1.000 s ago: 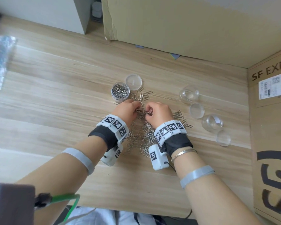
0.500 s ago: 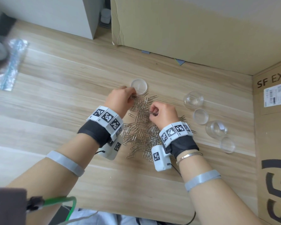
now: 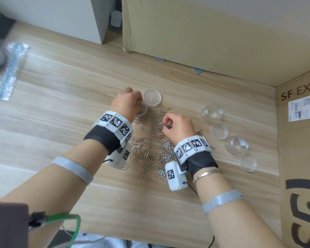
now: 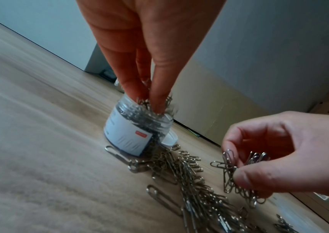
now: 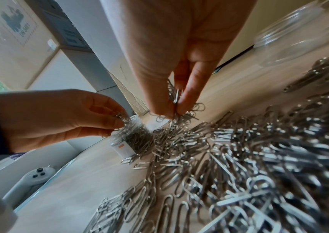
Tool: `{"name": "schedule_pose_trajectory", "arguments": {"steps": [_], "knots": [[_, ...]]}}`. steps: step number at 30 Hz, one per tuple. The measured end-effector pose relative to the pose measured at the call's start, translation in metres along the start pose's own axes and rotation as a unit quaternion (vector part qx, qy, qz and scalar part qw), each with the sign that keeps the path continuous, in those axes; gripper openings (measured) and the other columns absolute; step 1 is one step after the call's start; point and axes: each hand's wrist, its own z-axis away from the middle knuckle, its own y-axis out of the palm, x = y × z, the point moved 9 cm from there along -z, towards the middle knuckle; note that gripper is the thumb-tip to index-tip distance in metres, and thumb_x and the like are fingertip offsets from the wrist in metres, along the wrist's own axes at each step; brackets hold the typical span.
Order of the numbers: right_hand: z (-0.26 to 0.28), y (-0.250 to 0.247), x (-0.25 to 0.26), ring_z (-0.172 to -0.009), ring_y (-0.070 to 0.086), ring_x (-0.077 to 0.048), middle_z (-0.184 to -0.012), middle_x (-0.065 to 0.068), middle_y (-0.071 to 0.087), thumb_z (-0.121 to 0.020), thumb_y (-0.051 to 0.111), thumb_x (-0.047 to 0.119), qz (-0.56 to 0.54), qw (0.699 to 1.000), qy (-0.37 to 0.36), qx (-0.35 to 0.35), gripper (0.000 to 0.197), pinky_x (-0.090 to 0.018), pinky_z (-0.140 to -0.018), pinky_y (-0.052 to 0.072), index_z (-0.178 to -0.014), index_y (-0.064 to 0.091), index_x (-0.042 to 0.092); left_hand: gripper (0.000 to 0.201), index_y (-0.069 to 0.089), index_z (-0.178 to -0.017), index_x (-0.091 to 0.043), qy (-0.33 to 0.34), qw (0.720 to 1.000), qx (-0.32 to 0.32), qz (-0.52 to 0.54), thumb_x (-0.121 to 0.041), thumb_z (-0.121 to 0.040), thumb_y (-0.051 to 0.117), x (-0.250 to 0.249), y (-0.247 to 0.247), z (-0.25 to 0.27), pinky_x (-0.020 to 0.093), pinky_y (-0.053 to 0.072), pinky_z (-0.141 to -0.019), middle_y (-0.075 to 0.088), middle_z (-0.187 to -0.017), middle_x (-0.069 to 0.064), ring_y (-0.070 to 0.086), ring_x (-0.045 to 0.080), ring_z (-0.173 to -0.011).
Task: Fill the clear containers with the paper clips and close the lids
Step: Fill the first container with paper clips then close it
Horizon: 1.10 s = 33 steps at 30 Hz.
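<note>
In the head view, your left hand is now hovering over the labelled container, which was standing uncovered beside it one second ago. The hand has travelled from the pile of paper clips to the container, so one more batch is going in. Your right hand is staying above the pile and is pinching a small bunch of clips. The loose lid is lying just beside the container. On the right, two empty containers and two more lids are waiting on the worktop.

In the left wrist view, your left fingers are pointing down into the mouth of the container and are pressing together on a few clips. The container is looking nearly full, with clips reaching the rim. Your right hand is holding its bunch near the pile.

In the right wrist view, your right fingertips are closing on several clips lifted a little above the pile. Your left hand is holding clips directly over the container.

I judge that this first container is almost ready for its lid, while the other two are not yet started.
</note>
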Motion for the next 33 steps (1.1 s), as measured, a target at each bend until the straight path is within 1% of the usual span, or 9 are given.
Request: {"name": "schedule_pose_trajectory", "arguments": {"steps": [3,8,11,15,19,24,27,30,33], "knots": [[-0.003,-0.004,0.003,-0.072,0.061,-0.021,-0.078,-0.001,0.067,-0.074,0.063,0.011,-0.004,1.0,-0.005,-0.005,0.009,-0.033,-0.068,0.052,-0.078,0.063,0.019,0.028,0.064,-0.106,-0.011,0.004,1.0,0.011,0.008,-0.007,-0.079,0.065,0.001,0.001,0.001,0.033,0.045,-0.076,0.062,-0.105,0.01,0.06,0.028,-0.089],[-0.01,-0.012,0.019,-0.074,0.06,-0.018,-0.081,0.0,0.067,-0.074,0.063,0.009,-0.018,0.999,-0.028,-0.017,0.01,-0.034,-0.071,0.052,-0.078,0.064,0.018,0.028,0.062,-0.113,-0.019,-0.015,0.999,0.014,0.039,-0.013,-0.086,0.056,0.006,-0.003,0.002,0.033,0.049,-0.085,0.071,-0.1,0.004,0.063,0.023,-0.093],[-0.017,-0.018,0.035,-0.076,0.061,-0.019,-0.081,0.001,0.067,-0.073,0.063,0.008,-0.035,0.998,-0.044,-0.03,0.011,-0.035,-0.072,0.053,-0.077,0.063,0.018,0.021,0.061,-0.108,-0.018,-0.038,0.997,-0.028,0.06,-0.017,-0.09,0.049,0.015,-0.015,0.002,0.035,0.051,-0.08,0.071,-0.097,0.008,0.064,0.027,-0.089],[-0.029,-0.02,0.061,-0.076,0.062,-0.02,-0.08,0.001,0.068,-0.073,0.062,0.007,-0.049,0.996,-0.069,-0.037,0.012,-0.037,-0.073,0.053,-0.077,0.064,0.018,0.025,0.058,-0.103,-0.01,-0.077,0.991,-0.069,0.083,-0.004,-0.088,0.04,0.037,-0.024,0.005,0.035,0.045,-0.074,0.066,-0.096,0.013,0.06,0.032,-0.086],[-0.041,-0.01,0.085,-0.074,0.061,-0.02,-0.079,0.001,0.067,-0.073,0.061,0.007,-0.05,0.995,-0.085,-0.026,0.012,-0.035,-0.071,0.053,-0.077,0.063,0.019,0.035,0.058,-0.107,-0.008,-0.098,0.992,-0.023,0.074,0.007,-0.082,0.038,0.05,-0.01,0.009,0.029,0.041,-0.077,0.061,-0.107,0.012,0.057,0.027,-0.095],[-0.047,0.002,0.098,-0.078,0.059,-0.023,-0.083,-0.005,0.067,-0.074,0.059,0.004,-0.043,0.994,-0.099,-0.016,0.013,-0.033,-0.072,0.049,-0.081,0.065,0.013,0.034,0.056,-0.111,-0.008,-0.106,0.992,0.008,0.075,0.006,-0.083,0.043,0.054,0.0,0.012,0.026,0.04,-0.078,0.06,-0.111,0.01,0.057,0.025,-0.095],[-0.048,0.006,0.097,-0.082,0.059,-0.02,-0.088,-0.004,0.067,-0.076,0.062,0.007,-0.04,0.994,-0.097,-0.011,0.011,-0.032,-0.074,0.049,-0.084,0.066,0.014,0.03,0.057,-0.108,-0.007,-0.102,0.992,0.015,0.07,0.005,-0.083,0.045,0.055,0.003,0.012,0.028,0.043,-0.08,0.062,-0.109,0.011,0.058,0.026,-0.094],[-0.049,0.009,0.093,-0.089,0.062,-0.016,-0.095,0.0,0.07,-0.078,0.068,0.015,-0.047,0.995,-0.086,0.004,0.012,-0.032,-0.083,0.05,-0.09,0.069,0.016,0.026,0.057,-0.107,-0.006,-0.1,0.993,0.02,0.063,0.001,-0.084,0.047,0.055,0.004,0.01,0.032,0.046,-0.081,0.063,-0.107,0.011,0.059,0.026,-0.094],[-0.048,0.004,0.087,-0.084,0.066,-0.014,-0.09,0.001,0.072,-0.08,0.069,0.021,-0.076,0.995,-0.071,-0.007,0.012,-0.032,-0.083,0.053,-0.091,0.071,0.019,0.024,0.057,-0.107,-0.004,-0.097,0.993,0.033,0.053,-0.001,-0.085,0.047,0.054,0.005,0.01,0.033,0.045,-0.082,0.063,-0.107,0.012,0.058,0.028,-0.095]]}}
